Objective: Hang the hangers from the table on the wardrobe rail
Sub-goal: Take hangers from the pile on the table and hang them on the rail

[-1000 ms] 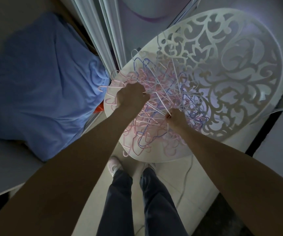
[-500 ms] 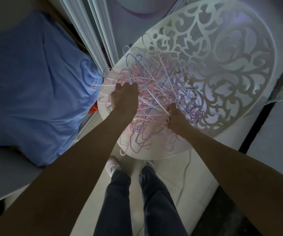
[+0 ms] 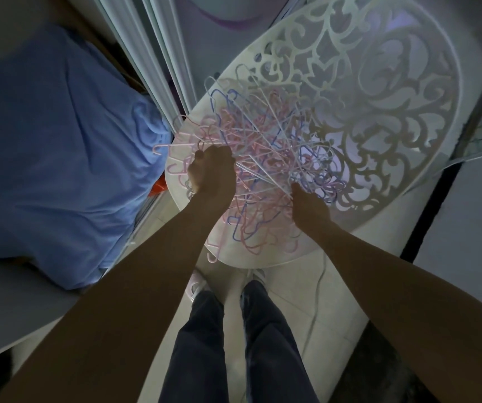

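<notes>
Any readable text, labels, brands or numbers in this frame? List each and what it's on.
None. No lettering shows on the hangers, the white cut-out table, the blue cloth, the trousers or the shoes. The table's cut-outs are ornament, not writing.

One head-worn camera looks steeply down, close over the table.
</notes>
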Action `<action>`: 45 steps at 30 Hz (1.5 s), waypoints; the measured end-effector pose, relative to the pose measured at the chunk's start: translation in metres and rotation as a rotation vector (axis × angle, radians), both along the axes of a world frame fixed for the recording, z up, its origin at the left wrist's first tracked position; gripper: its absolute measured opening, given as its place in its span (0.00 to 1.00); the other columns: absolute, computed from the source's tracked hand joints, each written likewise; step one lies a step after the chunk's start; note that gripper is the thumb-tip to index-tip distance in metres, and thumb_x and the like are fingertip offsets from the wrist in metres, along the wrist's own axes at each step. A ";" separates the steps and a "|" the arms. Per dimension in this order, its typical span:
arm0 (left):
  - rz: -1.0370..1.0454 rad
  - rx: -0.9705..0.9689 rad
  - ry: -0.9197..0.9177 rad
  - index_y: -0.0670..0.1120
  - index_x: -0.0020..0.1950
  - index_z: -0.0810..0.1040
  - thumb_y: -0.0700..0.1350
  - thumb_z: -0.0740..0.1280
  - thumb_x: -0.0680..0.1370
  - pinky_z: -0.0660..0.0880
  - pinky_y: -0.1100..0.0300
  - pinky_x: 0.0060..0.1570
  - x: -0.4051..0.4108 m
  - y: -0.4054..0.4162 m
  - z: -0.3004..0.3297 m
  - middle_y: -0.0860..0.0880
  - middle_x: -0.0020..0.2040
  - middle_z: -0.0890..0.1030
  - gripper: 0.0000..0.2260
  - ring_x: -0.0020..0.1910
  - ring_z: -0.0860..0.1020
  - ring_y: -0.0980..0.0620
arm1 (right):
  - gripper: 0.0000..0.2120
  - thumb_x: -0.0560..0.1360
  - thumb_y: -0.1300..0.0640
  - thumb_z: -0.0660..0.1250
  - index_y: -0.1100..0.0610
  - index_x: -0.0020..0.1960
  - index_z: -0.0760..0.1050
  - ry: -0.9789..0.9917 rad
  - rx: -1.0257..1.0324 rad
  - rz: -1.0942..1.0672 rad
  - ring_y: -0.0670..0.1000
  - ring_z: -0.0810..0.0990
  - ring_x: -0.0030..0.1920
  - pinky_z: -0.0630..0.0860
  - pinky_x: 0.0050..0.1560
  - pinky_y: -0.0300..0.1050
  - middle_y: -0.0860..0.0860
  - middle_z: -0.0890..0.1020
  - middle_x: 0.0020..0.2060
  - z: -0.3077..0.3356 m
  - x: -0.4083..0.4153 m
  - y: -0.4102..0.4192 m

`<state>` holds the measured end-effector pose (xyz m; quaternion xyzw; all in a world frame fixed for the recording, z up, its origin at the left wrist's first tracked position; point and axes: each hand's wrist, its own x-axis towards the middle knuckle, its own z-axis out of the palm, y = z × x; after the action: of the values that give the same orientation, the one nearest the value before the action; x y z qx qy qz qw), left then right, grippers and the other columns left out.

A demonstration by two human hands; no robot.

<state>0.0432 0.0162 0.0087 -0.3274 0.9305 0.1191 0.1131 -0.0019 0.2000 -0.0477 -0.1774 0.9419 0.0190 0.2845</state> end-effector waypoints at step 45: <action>-0.512 -0.086 -0.137 0.53 0.69 0.64 0.56 0.69 0.72 0.66 0.44 0.61 -0.008 0.029 -0.010 0.37 0.64 0.65 0.28 0.62 0.68 0.38 | 0.16 0.78 0.53 0.61 0.61 0.61 0.75 0.146 -0.525 -0.172 0.55 0.76 0.57 0.70 0.56 0.43 0.58 0.77 0.57 0.022 0.011 0.031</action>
<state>0.0351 0.0450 -0.0014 -0.0931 0.9774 0.0246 0.1885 0.0094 0.2310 -0.0261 -0.1624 0.9443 -0.2369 0.1608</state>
